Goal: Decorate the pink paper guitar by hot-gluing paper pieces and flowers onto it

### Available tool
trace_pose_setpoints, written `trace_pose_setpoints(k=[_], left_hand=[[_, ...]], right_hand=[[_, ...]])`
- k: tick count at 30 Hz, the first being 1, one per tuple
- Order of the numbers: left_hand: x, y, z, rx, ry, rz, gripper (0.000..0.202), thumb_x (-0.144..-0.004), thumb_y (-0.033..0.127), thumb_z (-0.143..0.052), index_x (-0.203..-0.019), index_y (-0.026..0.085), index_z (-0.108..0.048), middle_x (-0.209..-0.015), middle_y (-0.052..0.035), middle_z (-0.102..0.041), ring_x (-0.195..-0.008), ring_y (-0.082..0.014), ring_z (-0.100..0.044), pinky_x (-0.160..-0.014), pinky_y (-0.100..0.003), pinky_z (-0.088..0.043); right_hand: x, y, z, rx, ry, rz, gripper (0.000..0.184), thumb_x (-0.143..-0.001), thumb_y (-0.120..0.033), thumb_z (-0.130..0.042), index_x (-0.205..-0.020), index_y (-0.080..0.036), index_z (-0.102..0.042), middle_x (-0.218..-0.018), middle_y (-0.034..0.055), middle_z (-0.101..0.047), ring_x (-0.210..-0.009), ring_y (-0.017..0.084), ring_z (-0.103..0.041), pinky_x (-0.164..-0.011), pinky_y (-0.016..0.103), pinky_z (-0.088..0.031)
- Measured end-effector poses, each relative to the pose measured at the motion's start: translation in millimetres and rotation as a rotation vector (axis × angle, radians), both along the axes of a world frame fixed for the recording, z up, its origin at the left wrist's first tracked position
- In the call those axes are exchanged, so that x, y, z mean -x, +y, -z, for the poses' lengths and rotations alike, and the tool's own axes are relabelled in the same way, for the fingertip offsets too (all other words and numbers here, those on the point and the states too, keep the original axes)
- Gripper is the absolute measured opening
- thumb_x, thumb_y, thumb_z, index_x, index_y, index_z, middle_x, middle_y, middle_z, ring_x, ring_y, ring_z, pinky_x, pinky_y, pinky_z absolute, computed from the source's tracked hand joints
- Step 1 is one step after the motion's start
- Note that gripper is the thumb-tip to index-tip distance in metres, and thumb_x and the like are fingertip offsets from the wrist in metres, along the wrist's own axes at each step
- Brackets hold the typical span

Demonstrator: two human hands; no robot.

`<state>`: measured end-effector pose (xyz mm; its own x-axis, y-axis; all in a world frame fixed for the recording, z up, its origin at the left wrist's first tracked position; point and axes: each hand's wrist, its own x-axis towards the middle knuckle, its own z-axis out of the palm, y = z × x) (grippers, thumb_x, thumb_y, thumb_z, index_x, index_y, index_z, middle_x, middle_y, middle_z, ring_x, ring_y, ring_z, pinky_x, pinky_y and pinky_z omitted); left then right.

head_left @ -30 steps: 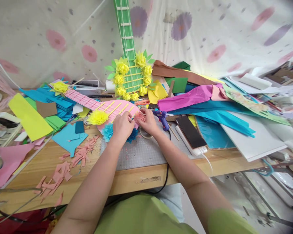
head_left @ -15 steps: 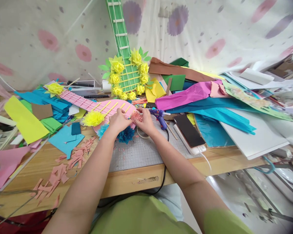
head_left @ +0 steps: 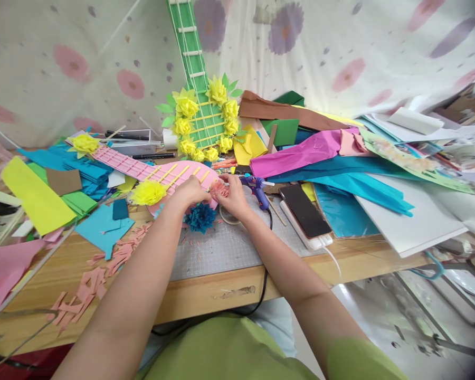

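A pink paper guitar (head_left: 142, 170) lies flat on the wooden table, with a yellow paper flower (head_left: 148, 192) on its body. Both hands meet at the guitar's near end. My left hand (head_left: 190, 191) is closed, its fingers resting on the pink body beside a small pink paper flower (head_left: 218, 187). My right hand (head_left: 233, 196) pinches that pink flower from the right. A dark blue paper flower (head_left: 200, 217) lies just below my left hand on the grey cutting mat (head_left: 225, 244).
A green paper guitar (head_left: 200, 113) ringed with yellow flowers leans on the curtain. A blue glue gun (head_left: 256, 187), a phone (head_left: 303, 210) on a white block, tape roll (head_left: 227, 216), coloured paper sheets and pink scraps (head_left: 98, 274) crowd the table.
My hands have moved slightly away from me onto the guitar's body, uncovering the dark blue flower. The view has shifted a little to the right.
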<state>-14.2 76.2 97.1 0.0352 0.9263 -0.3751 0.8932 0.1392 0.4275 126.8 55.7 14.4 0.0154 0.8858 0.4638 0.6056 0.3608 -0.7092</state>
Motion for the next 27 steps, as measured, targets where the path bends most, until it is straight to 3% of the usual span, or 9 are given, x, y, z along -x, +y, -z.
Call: trace_pose_setpoints(k=[9,21,27], left_hand=[[-5.6,-3.3,-5.3,-0.006,0.086,0.003,0.083,-0.047,0.029,-0.075,-0.122,0.009,-0.045,-0.068,-0.0083,-0.067,-0.049,-0.0266,-0.062,-0.044,-0.033,-0.043],[-2.4,0.5,-4.2,0.044,0.067,0.067,0.078,-0.055,0.029,-0.072,-0.125,0.008,-0.046,-0.080,-0.0105,-0.069,-0.057,-0.0228,-0.063,-0.042,-0.027,-0.041],[2.3,0.6,1.4,0.005,0.008,0.051,0.064,-0.056,0.037,-0.071,-0.112,0.010,-0.058,-0.079,-0.0098,-0.068,-0.054,-0.0228,-0.062,-0.042,-0.029,-0.040]], right_hand=[[0.2,0.7,-0.4,0.006,-0.011,0.001,0.041,-0.069,-0.020,-0.059,-0.109,-0.017,-0.051,-0.111,0.0121,-0.056,-0.107,0.025,-0.049,-0.095,0.041,-0.041],[-0.2,-0.5,-1.3,0.023,-0.001,-0.012,0.041,-0.069,-0.022,-0.058,-0.110,-0.018,-0.050,-0.111,0.0116,-0.055,-0.109,0.025,-0.049,-0.096,0.042,-0.040],[1.2,-1.4,-0.5,0.011,0.007,-0.003,0.039,-0.071,-0.022,-0.057,-0.109,-0.017,-0.051,-0.110,0.0119,-0.056,-0.108,0.025,-0.049,-0.095,0.042,-0.041]])
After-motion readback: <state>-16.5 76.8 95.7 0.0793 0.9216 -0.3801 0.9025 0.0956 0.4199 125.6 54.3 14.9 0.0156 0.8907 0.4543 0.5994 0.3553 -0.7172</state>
